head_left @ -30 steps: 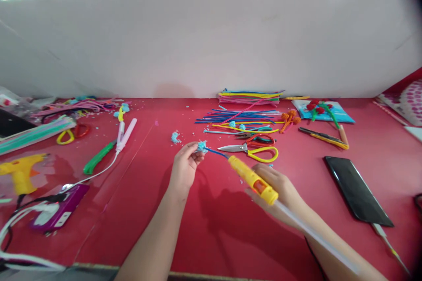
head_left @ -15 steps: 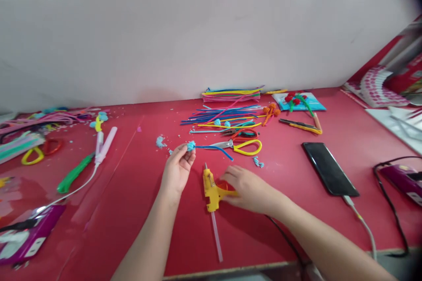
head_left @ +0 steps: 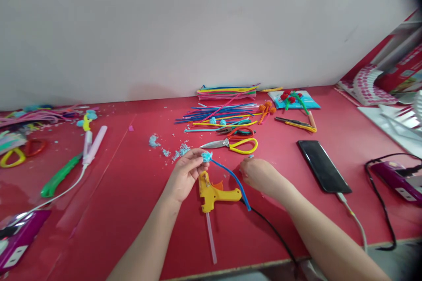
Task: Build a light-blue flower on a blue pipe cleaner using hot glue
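My left hand (head_left: 188, 169) pinches a light-blue fuzzy flower head (head_left: 207, 156) between thumb and fingers. From it a blue pipe cleaner stem (head_left: 231, 173) curves down to the right, over the handle of a yellow glue gun (head_left: 209, 193). The glue gun lies on the table below my left hand, a clear glue stick (head_left: 211, 239) poking out of its back. My right hand (head_left: 262, 176) rests at the table right of the stem, fingers curled and pressed down. A small light-blue piece (head_left: 251, 156) shows just beyond its knuckles; whatever its fingertips hold is hidden.
Yellow-handled scissors (head_left: 242, 144) lie beyond my hands, with pipe cleaners (head_left: 217, 113) behind them. Light-blue fluff scraps (head_left: 180, 151) are scattered left of the scissors. A phone (head_left: 323, 166) charges at right. A pink glue gun (head_left: 94, 147) is at left; a white partition (head_left: 171, 35) closes off the back.
My right hand has left the glue gun's handle and moved up and right to the light-blue pieces. My left hand has shifted right with the flower, its stem now hanging lower.
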Demonstrator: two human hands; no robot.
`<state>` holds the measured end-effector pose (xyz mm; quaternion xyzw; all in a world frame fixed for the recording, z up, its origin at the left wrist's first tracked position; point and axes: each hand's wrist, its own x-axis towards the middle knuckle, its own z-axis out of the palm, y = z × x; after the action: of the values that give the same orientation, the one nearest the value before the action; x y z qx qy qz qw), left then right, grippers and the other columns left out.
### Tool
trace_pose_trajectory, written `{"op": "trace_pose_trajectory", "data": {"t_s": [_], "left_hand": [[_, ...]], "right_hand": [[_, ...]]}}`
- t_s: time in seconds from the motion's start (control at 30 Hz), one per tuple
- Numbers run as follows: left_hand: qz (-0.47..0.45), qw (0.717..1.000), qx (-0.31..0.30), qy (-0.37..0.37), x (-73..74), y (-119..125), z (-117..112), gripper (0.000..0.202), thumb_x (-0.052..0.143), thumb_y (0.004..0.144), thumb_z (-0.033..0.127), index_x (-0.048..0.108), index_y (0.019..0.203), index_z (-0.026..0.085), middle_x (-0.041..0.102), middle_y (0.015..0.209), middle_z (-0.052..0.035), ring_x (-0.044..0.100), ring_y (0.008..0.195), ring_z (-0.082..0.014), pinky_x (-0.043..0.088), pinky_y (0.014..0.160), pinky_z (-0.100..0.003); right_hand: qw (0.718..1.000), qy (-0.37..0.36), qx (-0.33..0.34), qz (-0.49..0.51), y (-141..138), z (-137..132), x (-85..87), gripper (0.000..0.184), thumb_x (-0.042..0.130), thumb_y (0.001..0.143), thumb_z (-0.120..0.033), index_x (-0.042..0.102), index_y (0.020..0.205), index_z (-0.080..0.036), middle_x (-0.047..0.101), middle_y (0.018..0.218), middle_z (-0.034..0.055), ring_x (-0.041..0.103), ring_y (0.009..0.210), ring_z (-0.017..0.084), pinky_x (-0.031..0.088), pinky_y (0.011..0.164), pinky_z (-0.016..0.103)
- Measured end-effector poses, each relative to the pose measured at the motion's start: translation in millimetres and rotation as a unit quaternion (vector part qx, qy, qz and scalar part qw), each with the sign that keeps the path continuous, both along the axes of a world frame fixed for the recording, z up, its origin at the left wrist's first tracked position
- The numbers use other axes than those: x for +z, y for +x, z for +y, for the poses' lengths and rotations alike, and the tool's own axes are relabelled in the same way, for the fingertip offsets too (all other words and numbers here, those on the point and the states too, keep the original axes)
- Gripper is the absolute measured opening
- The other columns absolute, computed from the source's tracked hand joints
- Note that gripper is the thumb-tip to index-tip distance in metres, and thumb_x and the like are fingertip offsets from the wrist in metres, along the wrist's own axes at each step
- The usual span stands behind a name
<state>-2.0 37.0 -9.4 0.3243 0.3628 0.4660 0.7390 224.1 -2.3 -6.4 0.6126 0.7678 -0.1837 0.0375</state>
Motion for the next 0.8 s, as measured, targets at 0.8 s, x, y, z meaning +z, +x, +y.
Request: {"op": "trace_pose_trajectory", "data": {"t_s": [0.8], "left_hand": [[0.034,0.996,-0.078,-0.012,5.4,5,-8,0.013,0.073,0.072,0.018,0.070,0.084,0.014,0.066,0.067,-0.0018,0.060,0.055,-0.0099,0.046,0.052,-0.019]], "right_hand": [[0.999,0.014,-0.021,0.021,-2,-1,9.3,0.017,0.050,0.077,-0.011,0.062,0.088,-0.017,0.069,0.082,0.0069,0.063,0.072,0.017,0.033,0.059,0.025]]}}
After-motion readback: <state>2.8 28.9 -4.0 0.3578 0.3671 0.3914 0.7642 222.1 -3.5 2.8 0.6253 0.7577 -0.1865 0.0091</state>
